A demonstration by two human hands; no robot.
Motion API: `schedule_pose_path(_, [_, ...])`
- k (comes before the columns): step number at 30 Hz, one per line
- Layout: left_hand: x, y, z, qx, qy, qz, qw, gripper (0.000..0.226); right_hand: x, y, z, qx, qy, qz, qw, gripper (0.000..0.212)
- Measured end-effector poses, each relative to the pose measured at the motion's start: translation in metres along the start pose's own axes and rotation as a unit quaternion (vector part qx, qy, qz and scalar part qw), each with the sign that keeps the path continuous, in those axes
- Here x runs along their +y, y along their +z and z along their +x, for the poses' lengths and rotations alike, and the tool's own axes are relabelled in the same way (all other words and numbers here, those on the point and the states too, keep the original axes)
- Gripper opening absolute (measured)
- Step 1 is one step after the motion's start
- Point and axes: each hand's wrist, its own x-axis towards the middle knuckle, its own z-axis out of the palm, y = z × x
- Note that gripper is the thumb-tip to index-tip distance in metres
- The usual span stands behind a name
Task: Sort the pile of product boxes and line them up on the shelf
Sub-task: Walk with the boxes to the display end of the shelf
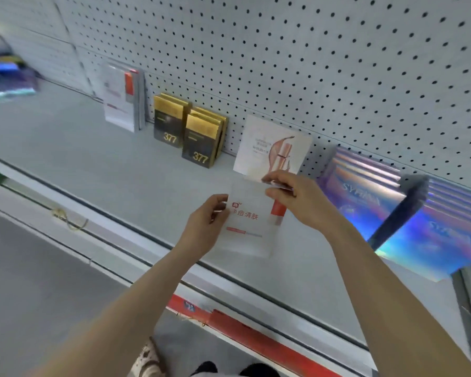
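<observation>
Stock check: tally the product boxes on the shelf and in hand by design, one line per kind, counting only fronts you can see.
Black-and-gold 377 boxes: 2 front faces
White box with red stripe: 1 in hand, 1 on the shelf
White box with pink artwork: 1
Holographic boxes: 2 at right; blurred ones far left uncounted
Total: 7

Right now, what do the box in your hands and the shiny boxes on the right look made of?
White box: looks like matte printed card, no glare on its face. Shiny boxes: likely card with holographic foil, given the rainbow bands.
</observation>
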Motion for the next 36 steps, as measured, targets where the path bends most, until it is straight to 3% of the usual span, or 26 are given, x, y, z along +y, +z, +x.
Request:
schedule_pose_path(6, [-0.04, -0.12, 0.03, -0.006, 0.019, 0.157, 0.987, 0.032, -0.083, 0.06, 0.062, 0.023, -0.028, -0.053, 0.998, 0.023])
schedule_pose_path(11, [-0.075, -0.232, 0.055, 0.031, 0.041, 0.287, 0.957, 0.035, -0.145, 0.107, 0.129, 0.081, -0.053, -0.076, 0.992, 0.02])
schedule_pose_path(18, [-0.103, -0.353, 0.101, 0.066, 0.018, 0.356, 0.932, 0.04, -0.212, 0.167, 0.226, 0.119, -0.066, -0.078, 0.988, 0.023])
schedule_pose_path(29, [-0.129, -0.396, 0.195, 0.011, 0.032, 0.4, 0.916, 0.048, -0.237, 0.224, 0.366, 0.098, -0.086, -0.09, 0.987, 0.022])
schedule_pose_path(36, [-0.142, -0.387, 0.244, -0.039, 0.032, 0.418, 0.907, 0.057, -0.22, 0.239, 0.403, 0.161, -0.108, -0.244, 0.95, 0.033])
